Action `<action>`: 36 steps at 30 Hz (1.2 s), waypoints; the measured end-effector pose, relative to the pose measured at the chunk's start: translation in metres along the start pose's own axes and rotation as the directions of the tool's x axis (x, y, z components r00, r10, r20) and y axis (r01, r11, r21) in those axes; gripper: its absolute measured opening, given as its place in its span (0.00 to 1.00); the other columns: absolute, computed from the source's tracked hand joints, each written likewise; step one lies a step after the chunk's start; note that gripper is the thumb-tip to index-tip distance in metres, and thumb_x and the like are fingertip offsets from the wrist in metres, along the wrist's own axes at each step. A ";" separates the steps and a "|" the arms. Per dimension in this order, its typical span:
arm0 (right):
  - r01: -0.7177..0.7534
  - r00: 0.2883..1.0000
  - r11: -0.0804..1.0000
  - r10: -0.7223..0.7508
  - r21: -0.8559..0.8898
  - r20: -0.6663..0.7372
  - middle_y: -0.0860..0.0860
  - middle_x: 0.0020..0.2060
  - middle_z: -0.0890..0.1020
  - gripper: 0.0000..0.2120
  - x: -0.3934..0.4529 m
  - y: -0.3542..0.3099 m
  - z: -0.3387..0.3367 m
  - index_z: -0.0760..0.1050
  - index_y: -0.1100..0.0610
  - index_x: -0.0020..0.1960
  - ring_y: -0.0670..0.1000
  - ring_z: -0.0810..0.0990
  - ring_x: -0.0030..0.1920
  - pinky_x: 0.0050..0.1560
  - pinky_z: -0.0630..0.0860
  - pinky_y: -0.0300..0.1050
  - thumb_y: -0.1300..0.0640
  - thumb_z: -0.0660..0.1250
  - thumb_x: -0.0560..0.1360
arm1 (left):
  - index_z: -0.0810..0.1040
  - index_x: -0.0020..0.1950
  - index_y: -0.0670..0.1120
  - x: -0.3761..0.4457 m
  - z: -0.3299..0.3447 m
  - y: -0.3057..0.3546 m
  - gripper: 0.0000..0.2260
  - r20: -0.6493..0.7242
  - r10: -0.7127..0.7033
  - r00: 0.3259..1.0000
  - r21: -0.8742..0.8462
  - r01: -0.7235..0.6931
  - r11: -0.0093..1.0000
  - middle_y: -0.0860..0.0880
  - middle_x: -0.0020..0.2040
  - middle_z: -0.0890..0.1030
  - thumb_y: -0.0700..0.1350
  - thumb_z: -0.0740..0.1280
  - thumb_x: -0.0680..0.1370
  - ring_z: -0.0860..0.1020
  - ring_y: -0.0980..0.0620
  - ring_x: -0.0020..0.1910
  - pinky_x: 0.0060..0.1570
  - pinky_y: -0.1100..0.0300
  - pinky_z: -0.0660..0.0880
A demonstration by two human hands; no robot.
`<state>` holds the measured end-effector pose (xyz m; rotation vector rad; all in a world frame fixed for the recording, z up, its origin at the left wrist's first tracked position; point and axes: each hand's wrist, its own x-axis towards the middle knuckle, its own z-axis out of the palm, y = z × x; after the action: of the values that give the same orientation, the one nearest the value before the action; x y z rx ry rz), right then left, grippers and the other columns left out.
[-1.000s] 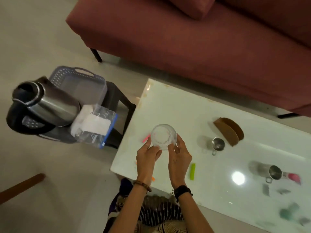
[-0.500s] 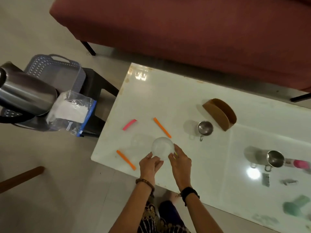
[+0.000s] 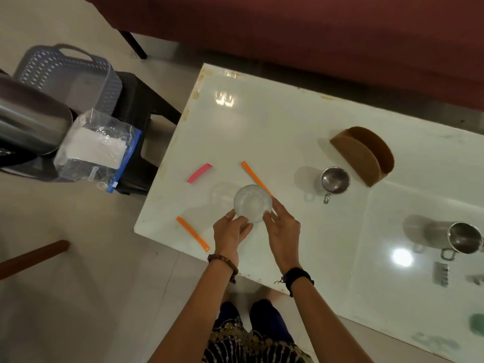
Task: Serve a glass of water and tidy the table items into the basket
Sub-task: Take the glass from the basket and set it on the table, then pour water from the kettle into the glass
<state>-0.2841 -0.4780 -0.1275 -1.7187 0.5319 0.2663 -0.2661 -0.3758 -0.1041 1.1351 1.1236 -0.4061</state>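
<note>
Clear drinking glass (image 3: 252,203): upright near the left front corner of the white table (image 3: 288,132), mouth facing up; contents hard to judge, looks empty or holding only clear liquid.

Left hand (image 3: 230,235): at the front-left of the glass, fingers curled with the tips pinching its wall near the rim; ring on one finger, beaded bracelet at the wrist.

Right hand (image 3: 284,231): at the front-right of the glass, fingers fairly straight and held together, tips touching its wall; dark band at the wrist.

Pink strip (image 3: 199,173): flat on the table, behind and left of the glass.

Long orange strip (image 3: 255,177): flat, directly behind the glass, its near end hidden by the rim.

Second orange strip (image 3: 193,233): flat, left front of the glass, beside the table edge.

Small steel cup (image 3: 334,180): right of the glass, well apart, upright, inside appears empty.

Brown napkin holder (image 3: 362,155): behind and right of the steel cup, slot empty.

Larger steel mug (image 3: 463,238): far right of the glass, upright, interior dark, contents not discernible.

Grey lattice basket (image 3: 68,74): far left of the glass, off the table, on a dark stool (image 3: 141,106); interior shows nothing inside.

Clear zip bag (image 3: 97,150): left of the glass, in front of the basket, holding white folded material.

Steel kettle (image 3: 28,121): at the far left edge, partly cropped.
</note>
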 end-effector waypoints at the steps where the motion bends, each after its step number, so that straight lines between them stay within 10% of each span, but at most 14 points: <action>1: -0.012 1.000 1.000 0.012 0.011 0.001 0.53 0.62 0.78 0.18 -0.002 -0.002 0.000 0.71 0.56 0.67 0.51 0.76 0.63 0.63 0.73 0.43 0.60 0.63 0.78 | 0.69 0.67 0.38 0.000 -0.002 0.000 0.22 0.006 -0.002 1.000 0.003 0.002 1.000 0.37 0.58 0.78 0.31 0.66 0.73 0.79 0.44 0.56 0.53 0.58 0.75; 4: -0.020 0.997 0.999 0.018 -0.032 -0.073 0.52 0.67 0.73 0.21 -0.013 -0.012 0.002 0.69 0.57 0.69 0.49 0.71 0.67 0.68 0.68 0.48 0.56 0.65 0.77 | 0.70 0.65 0.40 -0.002 -0.012 0.003 0.20 0.067 -0.023 0.998 0.022 0.021 1.000 0.39 0.56 0.78 0.34 0.66 0.74 0.79 0.45 0.53 0.53 0.57 0.75; 9: 0.213 0.939 0.958 -0.255 -0.194 -0.230 0.49 0.63 0.72 0.10 -0.045 -0.044 0.031 0.76 0.56 0.58 0.39 0.69 0.61 0.61 0.66 0.29 0.61 0.62 0.78 | 0.74 0.59 0.41 -0.004 -0.060 0.029 0.12 0.051 0.020 0.998 -0.035 -0.018 0.999 0.43 0.52 0.79 0.37 0.65 0.76 0.79 0.48 0.49 0.47 0.59 0.77; 23: 0.305 0.902 0.951 -0.308 0.057 0.302 0.47 0.51 0.80 0.08 -0.067 -0.163 0.365 0.74 0.52 0.56 0.44 0.78 0.49 0.49 0.73 0.32 0.60 0.63 0.78 | 0.75 0.48 0.44 0.078 -0.374 0.206 0.05 -0.345 0.142 0.928 -0.269 -0.243 0.932 0.40 0.53 0.78 0.37 0.60 0.78 0.79 0.48 0.43 0.43 0.59 0.76; 31: 0.307 0.854 0.949 -0.306 0.067 0.421 0.45 0.57 0.77 0.18 -0.038 -0.215 0.500 0.71 0.54 0.62 0.40 0.74 0.57 0.57 0.70 0.27 0.51 0.68 0.74 | 0.69 0.64 0.43 0.152 -0.438 0.309 0.15 -0.265 0.201 0.943 -0.154 -0.247 0.957 0.44 0.59 0.74 0.46 0.59 0.79 0.75 0.44 0.56 0.52 0.50 0.75; 36: 0.222 0.826 0.974 -0.216 0.052 0.520 0.51 0.56 0.81 0.23 -0.026 -0.231 0.550 0.70 0.55 0.62 0.48 0.78 0.58 0.61 0.74 0.43 0.48 0.71 0.71 | 0.75 0.55 0.42 0.179 -0.436 0.343 0.10 -0.256 0.282 0.925 -0.011 -0.294 0.956 0.48 0.42 0.81 0.46 0.63 0.77 0.81 0.54 0.36 0.27 0.64 0.77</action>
<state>-0.1335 0.0929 -0.0367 -1.6093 -0.0734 0.5520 -0.1472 0.1943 -0.0799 1.3114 1.1559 -0.0027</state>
